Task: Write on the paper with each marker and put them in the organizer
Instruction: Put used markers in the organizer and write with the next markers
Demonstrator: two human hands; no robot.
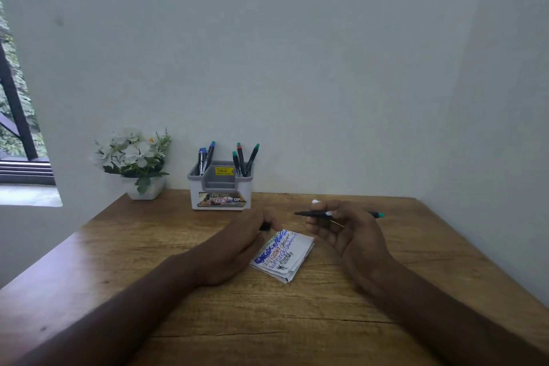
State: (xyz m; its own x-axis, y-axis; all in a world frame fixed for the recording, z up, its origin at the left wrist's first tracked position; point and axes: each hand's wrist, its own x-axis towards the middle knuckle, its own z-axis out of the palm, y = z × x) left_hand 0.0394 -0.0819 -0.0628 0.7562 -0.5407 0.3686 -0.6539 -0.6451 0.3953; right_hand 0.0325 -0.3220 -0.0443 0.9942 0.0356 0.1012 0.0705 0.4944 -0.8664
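Five markers already parked in the white-and-grey plastic organizer [220,187] at the bench's [148,291] back. Right fingers [319,218] grasp a black green-capped marker [341,214], uncapped; left hand [237,242] holds a dark piece, probably its cap, beside the scribbled folded white paper [285,255]. Left, I judge: write, cap, stow.

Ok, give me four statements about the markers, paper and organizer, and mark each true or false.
1. The right hand holds a marker above the table. True.
2. The organizer holds no markers. False: five stand in it.
3. The paper already carries coloured scribbles. True.
4. The left hand is off the table, far from the paper. False: it lies at the paper's left edge, gripping a small dark thing.
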